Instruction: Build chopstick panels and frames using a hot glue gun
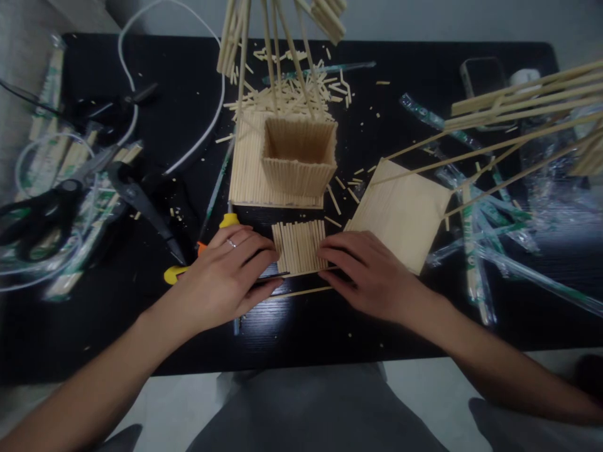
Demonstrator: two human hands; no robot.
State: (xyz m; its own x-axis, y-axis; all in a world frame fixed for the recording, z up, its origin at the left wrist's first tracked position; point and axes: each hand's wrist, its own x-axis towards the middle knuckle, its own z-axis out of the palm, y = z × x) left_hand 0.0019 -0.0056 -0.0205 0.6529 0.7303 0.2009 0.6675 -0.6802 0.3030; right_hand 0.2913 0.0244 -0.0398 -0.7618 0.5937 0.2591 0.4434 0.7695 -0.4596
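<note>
Gripping opposite edges of the stick panel mid-frame, left hand and right hand have tabletop room lower-centre.

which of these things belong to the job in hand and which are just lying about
Likely part of the job:
- row of short sticks, between left hand and right hand
- open stick box

Apparently just lying about:
- scissors
- phone
- plastic wrapping
</note>
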